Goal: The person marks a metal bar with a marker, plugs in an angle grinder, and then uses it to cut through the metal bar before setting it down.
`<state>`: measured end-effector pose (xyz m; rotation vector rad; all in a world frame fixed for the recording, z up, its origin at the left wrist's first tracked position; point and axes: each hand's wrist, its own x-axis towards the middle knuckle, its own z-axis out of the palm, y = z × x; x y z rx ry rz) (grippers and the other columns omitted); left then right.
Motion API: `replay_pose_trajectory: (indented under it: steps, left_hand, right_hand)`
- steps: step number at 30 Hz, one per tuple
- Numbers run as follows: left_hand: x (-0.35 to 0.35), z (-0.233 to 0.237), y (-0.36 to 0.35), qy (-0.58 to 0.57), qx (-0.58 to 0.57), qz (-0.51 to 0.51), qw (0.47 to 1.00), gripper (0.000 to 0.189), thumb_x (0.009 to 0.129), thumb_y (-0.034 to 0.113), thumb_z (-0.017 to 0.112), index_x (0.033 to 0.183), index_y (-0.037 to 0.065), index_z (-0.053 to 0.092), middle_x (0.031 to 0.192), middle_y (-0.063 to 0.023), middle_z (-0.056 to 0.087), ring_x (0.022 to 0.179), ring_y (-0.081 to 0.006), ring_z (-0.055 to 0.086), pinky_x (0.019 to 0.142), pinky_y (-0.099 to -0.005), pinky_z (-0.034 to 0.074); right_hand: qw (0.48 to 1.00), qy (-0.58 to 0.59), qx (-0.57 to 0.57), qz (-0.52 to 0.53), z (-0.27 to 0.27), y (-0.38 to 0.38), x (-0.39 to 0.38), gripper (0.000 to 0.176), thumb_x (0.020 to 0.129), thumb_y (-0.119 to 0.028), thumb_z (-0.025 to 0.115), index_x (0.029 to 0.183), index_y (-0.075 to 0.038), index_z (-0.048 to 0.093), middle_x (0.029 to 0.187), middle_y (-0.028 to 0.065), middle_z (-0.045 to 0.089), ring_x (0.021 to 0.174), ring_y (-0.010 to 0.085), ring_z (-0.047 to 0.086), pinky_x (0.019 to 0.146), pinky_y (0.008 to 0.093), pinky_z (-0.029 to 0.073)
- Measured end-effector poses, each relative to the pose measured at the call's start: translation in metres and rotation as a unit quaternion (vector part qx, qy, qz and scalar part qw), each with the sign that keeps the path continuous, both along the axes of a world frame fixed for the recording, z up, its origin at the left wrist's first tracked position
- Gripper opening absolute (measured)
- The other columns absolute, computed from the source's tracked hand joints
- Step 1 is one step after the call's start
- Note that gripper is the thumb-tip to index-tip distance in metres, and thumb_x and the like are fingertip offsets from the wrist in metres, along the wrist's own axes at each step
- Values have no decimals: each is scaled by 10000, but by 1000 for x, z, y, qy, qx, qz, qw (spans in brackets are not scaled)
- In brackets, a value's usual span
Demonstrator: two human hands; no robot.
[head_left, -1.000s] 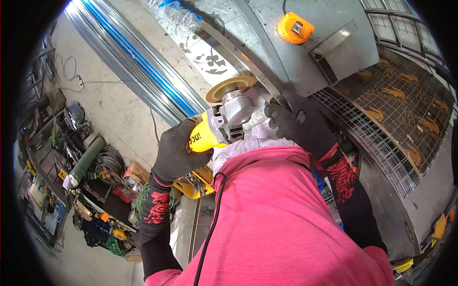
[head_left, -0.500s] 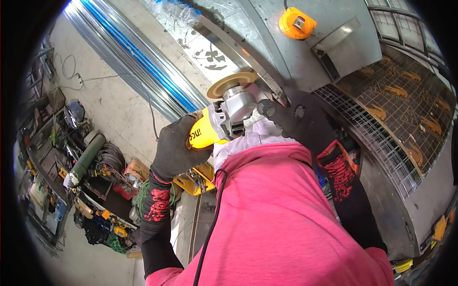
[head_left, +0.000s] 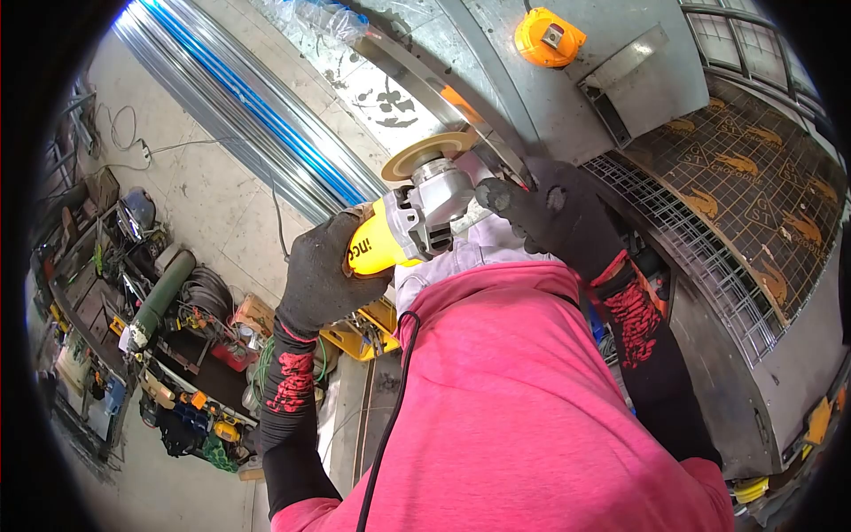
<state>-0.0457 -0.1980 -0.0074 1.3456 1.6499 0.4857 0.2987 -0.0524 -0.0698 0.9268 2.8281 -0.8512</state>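
Observation:
My left hand [head_left: 328,275], in a dark work glove, is wrapped around the yellow body of an angle grinder [head_left: 377,241]. The grinder's grey head carries a tan abrasive disc [head_left: 409,160], which lies beside a long, shiny metal bar [head_left: 417,73]. Whether disc and bar touch, I cannot make out. At the bar's near end, my right hand [head_left: 558,208], also gloved, is closed around it, its thumb toward the grinder head. Part of that grip is hidden. An orange patch shows on the bar's face. A black cord [head_left: 394,417] hangs down over the pink shirt.
An orange tape measure [head_left: 550,37] and a bent metal piece [head_left: 625,75] lie on the grey metal surface [head_left: 496,27]. Long metal profiles [head_left: 257,106] lie on the floor at left. Tools and a green cylinder [head_left: 164,297] stand lower left. Wire mesh [head_left: 700,257] and a printed board [head_left: 745,177] are at right.
The orange patch on the bar looks larger, and the bar seems slightly turned. Both hands keep their holds, with the grinder nearly in the same place.

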Motion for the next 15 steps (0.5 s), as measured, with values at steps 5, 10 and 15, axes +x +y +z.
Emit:
replay_pose_trajectory:
  steps: [5, 10, 15]
  left_hand:
    - [1, 2, 3, -5, -1, 0, 1000, 656, 726, 180, 916, 1318, 10, 688, 1039, -190, 778, 910, -386, 795, 801, -431, 640]
    - [0, 1, 3, 0, -4, -5, 1000, 659, 731, 185, 918, 1324, 15, 687, 1045, -187, 781, 907, -380, 796, 802, -426, 640]
    - [1, 5, 7, -5, -12, -4, 1000, 656, 736, 189, 920, 1327, 22, 691, 1063, -189, 783, 920, -380, 797, 811, -428, 641]
  right_hand:
    - [998, 44, -33, -4, 1, 3, 3, 604, 841, -245, 851, 1395, -146, 634, 1199, 132, 648, 1027, 321, 678, 818, 471, 582]
    - [996, 24, -80, -42, 5, 4, -1, 613, 817, -227, 885, 1381, -177, 650, 1207, 126, 655, 1064, 320, 676, 847, 473, 576]
    - [997, 53, -48, -2, 8, 4, -2, 605, 810, -235, 899, 1366, -192, 664, 1218, 116, 658, 1079, 320, 676, 860, 481, 575]
